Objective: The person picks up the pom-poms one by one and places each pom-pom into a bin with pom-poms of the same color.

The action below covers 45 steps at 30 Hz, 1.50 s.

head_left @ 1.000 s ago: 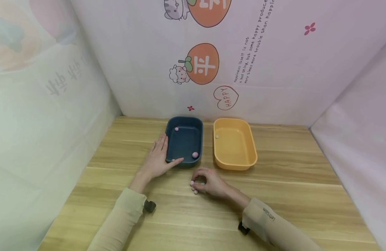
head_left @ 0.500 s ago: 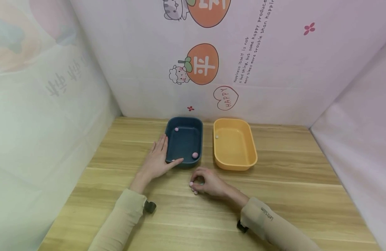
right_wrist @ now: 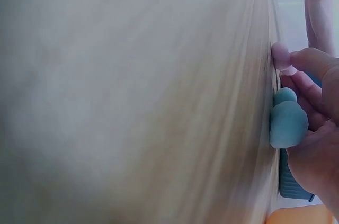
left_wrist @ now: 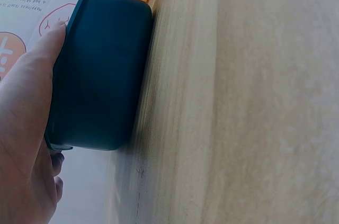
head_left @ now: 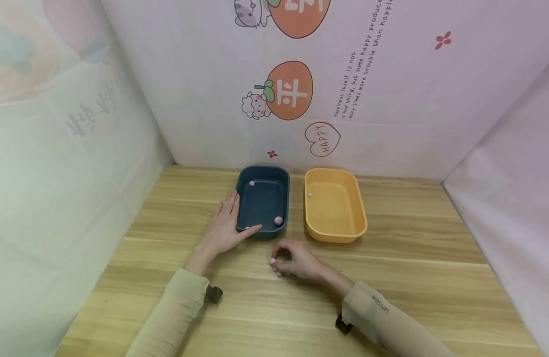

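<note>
My left hand lies with straight fingers along the left side of the dark blue tray, its thumb across the near rim. In the left wrist view, the thumb touches the rim of the tray. Just in front of the trays, my right hand pinches a small pink ball between thumb and forefinger, low over the table. Another small pink ball lies right by the thumb. Under the palm, the right wrist view has a larger blue-green ball and a smaller blue-green one.
Inside the blue tray are a large pink ball, a small pink ball and a bit of another by the thumb. A yellow tray to the right holds a small pale ball. Printed cloth walls enclose the wooden table.
My right thumb and forefinger have closed in on the pink ball, and the right forearm has shifted slightly left. The left hand and both trays stay in place.
</note>
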{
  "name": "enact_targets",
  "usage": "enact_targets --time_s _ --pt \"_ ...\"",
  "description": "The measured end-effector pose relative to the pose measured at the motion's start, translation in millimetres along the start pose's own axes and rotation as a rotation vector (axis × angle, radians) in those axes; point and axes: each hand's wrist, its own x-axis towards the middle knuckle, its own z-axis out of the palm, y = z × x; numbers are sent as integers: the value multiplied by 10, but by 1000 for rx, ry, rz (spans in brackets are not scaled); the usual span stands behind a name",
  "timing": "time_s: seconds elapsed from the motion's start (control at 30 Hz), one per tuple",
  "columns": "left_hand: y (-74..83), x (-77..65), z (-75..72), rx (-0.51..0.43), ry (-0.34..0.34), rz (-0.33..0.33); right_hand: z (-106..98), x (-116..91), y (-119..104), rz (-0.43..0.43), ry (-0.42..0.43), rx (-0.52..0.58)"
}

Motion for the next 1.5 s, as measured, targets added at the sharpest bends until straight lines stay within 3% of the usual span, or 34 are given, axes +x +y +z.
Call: enact_targets --time_s 0.17,0.4,0.63,0.93,1.07,1.2,1.3,1.43,1.5 --pt "-3 2 6 -1 -3 -1 25 -22 40 -5 26 2" --pt "-5 11 3 7 0 5 -55 -25 -246 76 60 -45" --pt "-5 22 8 1 -3 2 -37 -29 -135 1 169 -66" --pt "5 21 11 0 6 7 -125 -19 -343 67 163 -107" --pt "5 21 14 3 5 5 -142 -15 -353 41 186 -115" --pt "7 23 13 13 4 7 -133 -3 -237 -85 245 -99" --pt "10 23 5 16 7 11 -79 23 38 -175 283 -116" --pt "8 18 -6 21 7 13 -46 50 307 -173 294 -162" --pt "8 15 -9 24 7 12 -70 54 306 -138 292 -170"
